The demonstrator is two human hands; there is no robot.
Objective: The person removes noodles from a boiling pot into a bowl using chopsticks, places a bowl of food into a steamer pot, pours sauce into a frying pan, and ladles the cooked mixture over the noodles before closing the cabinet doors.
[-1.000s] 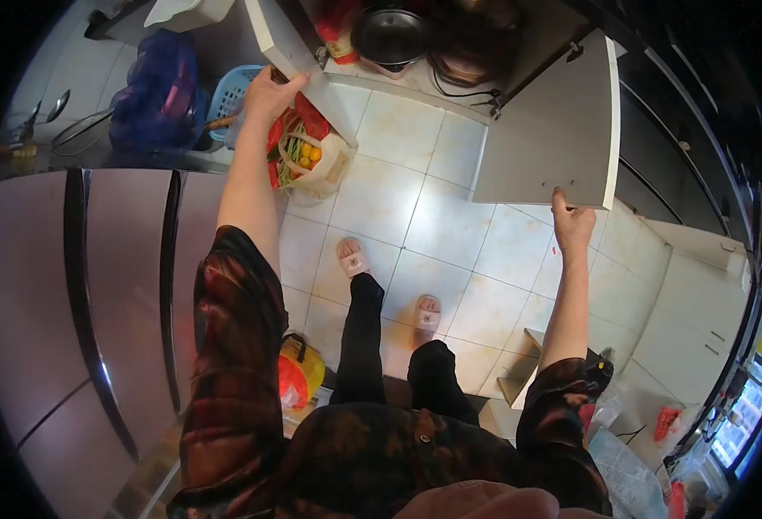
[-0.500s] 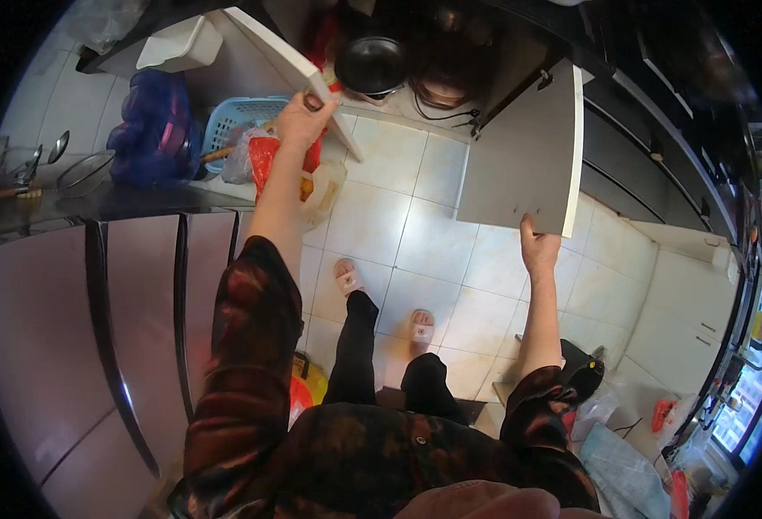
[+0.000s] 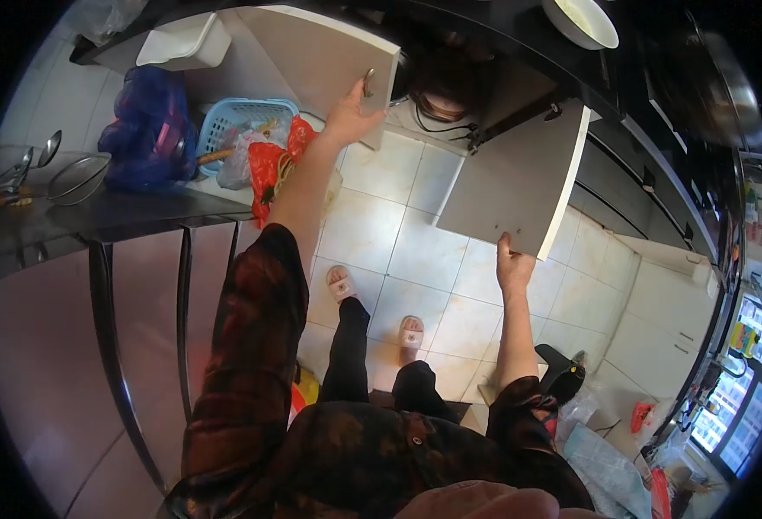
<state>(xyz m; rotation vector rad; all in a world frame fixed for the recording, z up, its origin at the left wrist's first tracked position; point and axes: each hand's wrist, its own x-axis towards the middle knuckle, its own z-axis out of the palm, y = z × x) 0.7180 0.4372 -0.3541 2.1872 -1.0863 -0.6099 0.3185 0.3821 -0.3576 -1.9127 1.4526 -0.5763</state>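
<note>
My left hand is at the left cabinet door, its fingers stretched up against the metal handle and its thumb spread apart. The door's pale outer face shows. My right hand grips the lower edge of the right cabinet door, thumb on the inner face and fingers hidden behind. This door stands wide out from its frame. Between the doors, a dark round pot is partly visible inside the dim cabinet, with a black cord near it.
Below the left door sit a blue basket, a red plastic bag and a blue bag. A white bowl is on the dark counter above. My feet in sandals stand on the tiled floor.
The left door has swung rightward, covering the black pan inside the cabinet. My left hand has moved with it from the edge to the handle side. The right hand keeps its grip.
</note>
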